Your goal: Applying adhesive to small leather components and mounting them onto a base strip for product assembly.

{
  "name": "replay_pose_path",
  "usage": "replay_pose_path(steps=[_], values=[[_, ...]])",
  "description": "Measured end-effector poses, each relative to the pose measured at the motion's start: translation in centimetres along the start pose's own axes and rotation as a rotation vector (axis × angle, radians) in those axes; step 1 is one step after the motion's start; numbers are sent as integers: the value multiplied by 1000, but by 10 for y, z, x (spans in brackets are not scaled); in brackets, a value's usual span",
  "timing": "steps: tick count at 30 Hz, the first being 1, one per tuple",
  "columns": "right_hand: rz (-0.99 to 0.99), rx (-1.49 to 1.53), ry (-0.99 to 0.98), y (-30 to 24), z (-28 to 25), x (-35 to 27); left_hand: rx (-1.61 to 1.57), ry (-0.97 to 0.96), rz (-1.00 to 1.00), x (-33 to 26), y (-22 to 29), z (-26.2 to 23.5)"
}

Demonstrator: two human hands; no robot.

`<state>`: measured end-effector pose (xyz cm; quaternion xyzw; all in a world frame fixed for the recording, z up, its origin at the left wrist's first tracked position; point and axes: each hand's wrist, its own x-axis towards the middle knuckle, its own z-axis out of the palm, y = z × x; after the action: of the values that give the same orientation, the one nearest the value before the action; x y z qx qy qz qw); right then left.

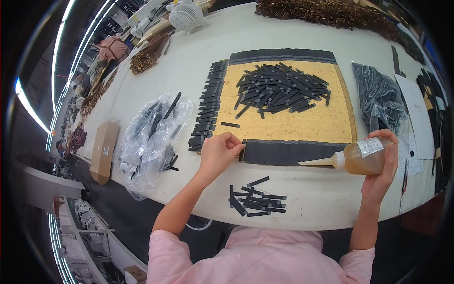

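My left hand (218, 152) pinches a small black strip (242, 150) at the near left corner of a yellowish board (293, 127). Held sideways in my right hand (389, 163) is a clear squeeze bottle (362, 160) of amber liquid. Its pale nozzle (319, 162) points left, over a row of black strips (279, 152) laid along the board's near edge. More strips line the far edge, and others stick out along the left edge (208, 111). A heap of loose black strips (281, 87) lies on the board, with one single strip (230, 125) apart from it.
Several strips (257, 201) lie on the white table (184, 61) near me. To the left are a crumpled clear plastic bag (146, 137) and a brown cardboard piece (103, 149). A bag of black pieces (378, 92) and papers (416, 111) lie right. A white fan (187, 16) stands far off.
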<state>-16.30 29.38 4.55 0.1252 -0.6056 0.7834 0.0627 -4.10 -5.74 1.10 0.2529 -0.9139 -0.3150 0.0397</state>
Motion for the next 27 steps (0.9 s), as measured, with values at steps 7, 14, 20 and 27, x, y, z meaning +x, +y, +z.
replay_pose_path(steps=[7,14,20,27], values=[[18,-52,-13,5,-3,2,-24,18,16,-1,-2,2],[-35,67,83,-1,6,4,-204,-28,171,-32,9,-19],[-200,-6,-89,12,-2,-5,-59,-291,351,-65,33,17],[-365,-224,-196,21,0,-18,129,-177,647,-75,33,10]])
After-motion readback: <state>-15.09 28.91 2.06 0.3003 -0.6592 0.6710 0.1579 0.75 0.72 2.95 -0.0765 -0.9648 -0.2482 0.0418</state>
